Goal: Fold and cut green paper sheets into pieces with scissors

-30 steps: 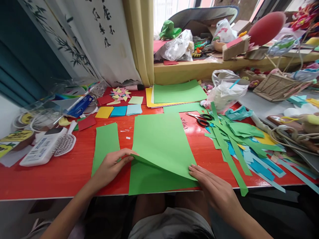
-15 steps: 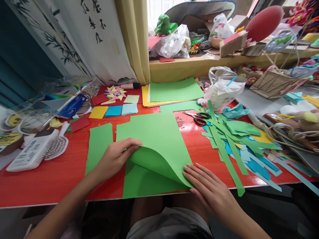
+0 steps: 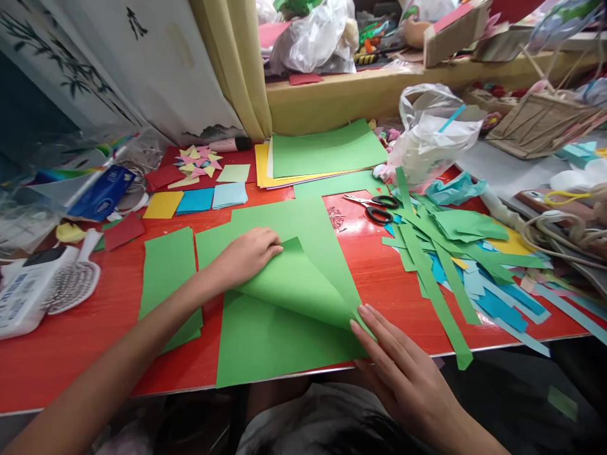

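A large green sheet of paper point(image 3: 303, 284) lies near the table's front edge, its near part lifted and curled over away from me. My left hand point(image 3: 253, 256) is closed on the left side of the curled flap, its fingertips partly hidden. Beside the fold's right end, my right hand point(image 3: 398, 360) lies with fingers stretched out, the fingertips touching the sheet's lower right corner. More green paper lies flat beneath the flap. Left of it rests a smaller stack of green paper pieces point(image 3: 168, 278). Scissors point(image 3: 374, 207) with black handles lie partly spread behind my right hand.
Green and blue paper strips point(image 3: 441, 265) are heaped at the right. Coloured sheets point(image 3: 327, 151) are stacked at the back, near a plastic bag point(image 3: 436, 139). Small paper squares point(image 3: 196, 200), a hairbrush point(image 3: 76, 281) and a white bottle point(image 3: 33, 291) are at the left.
My left hand has carried the lifted edge farther from me, so the flap's corner now points away. My right hand stays at the lower right corner. The view has tilted down.
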{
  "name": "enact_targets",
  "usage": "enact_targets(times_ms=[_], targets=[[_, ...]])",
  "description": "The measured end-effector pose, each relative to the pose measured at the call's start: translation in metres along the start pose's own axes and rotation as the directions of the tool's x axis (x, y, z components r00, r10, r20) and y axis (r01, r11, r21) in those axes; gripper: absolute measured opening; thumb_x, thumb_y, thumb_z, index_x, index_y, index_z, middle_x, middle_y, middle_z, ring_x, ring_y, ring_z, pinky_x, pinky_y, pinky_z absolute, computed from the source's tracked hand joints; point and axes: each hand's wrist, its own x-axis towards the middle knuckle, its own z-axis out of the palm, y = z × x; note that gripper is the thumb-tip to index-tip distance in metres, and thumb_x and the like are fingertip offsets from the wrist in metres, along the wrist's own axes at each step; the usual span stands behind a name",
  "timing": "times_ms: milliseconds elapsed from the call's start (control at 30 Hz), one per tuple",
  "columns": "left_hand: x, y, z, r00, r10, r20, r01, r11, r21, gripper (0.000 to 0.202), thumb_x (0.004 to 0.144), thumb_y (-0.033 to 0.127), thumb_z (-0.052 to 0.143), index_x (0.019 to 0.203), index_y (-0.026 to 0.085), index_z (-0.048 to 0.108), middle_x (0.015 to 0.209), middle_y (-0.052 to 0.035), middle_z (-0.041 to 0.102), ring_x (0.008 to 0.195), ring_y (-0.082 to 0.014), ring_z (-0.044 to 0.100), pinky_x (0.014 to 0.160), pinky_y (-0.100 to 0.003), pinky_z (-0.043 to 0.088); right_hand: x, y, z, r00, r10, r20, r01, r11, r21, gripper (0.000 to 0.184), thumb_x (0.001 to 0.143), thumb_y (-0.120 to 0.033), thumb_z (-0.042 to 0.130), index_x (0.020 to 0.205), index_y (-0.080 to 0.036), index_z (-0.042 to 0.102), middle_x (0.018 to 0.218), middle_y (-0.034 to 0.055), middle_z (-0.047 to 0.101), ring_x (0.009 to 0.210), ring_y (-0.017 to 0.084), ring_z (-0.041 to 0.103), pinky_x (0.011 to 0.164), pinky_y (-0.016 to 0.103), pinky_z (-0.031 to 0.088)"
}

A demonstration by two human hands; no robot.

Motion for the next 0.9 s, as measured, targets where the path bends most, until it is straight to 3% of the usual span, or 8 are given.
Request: enact_targets(times_ms=[200, 367, 900], targets=[[0.013, 0.005, 0.009, 0.995, 0.031, -0.093, -0.014, 0.983, 0.181, 0.026, 0.092, 0.03, 0.036, 0.09, 0.015, 0.057, 0.091, -0.0071, 0.059, 0.086, -0.0207, 0.055, 0.075, -0.032, 0.042, 0.007, 0.0, 0.002, 0.999, -0.023, 0.045, 0.023, 1.0, 0.003, 0.057, 0.082, -0.013, 0.058, 0.135, -0.006, 0.041, 0.124, 0.0126, 0.059, 0.127, 0.024, 0.043, 0.105, 0.039, 0.042], [0.018, 0.006, 0.012, 0.99, 0.016, -0.137, 0.017, 0.972, 0.236, 0.024, 0.092, 0.029, 0.037, 0.088, 0.015, 0.056, 0.088, -0.0066, 0.061, 0.085, -0.0207, 0.056, 0.074, -0.032, 0.042, 0.008, 0.0, 0.003, 0.998, -0.029, 0.055, 0.03, 0.999, -0.023, 0.039, 0.081, -0.014, 0.059, 0.118, -0.002, 0.057, 0.122, 0.0158, 0.06, 0.126, 0.025, 0.044, 0.105, 0.038, 0.041], [0.026, 0.004, 0.023, 0.976, -0.019, -0.217, 0.066, 0.976, 0.209, 0.018, 0.089, 0.028, 0.045, 0.087, 0.016, 0.058, 0.088, -0.0051, 0.063, 0.086, -0.0198, 0.055, 0.073, -0.03, 0.04, 0.007, 0.003, 0.006, 0.997, -0.025, 0.07, 0.027, 0.999, -0.038, 0.037, 0.084, -0.021, 0.056, 0.115, 0.0, 0.06, 0.122, 0.016, 0.059, 0.121, 0.027, 0.049, 0.106, 0.036, 0.038]])
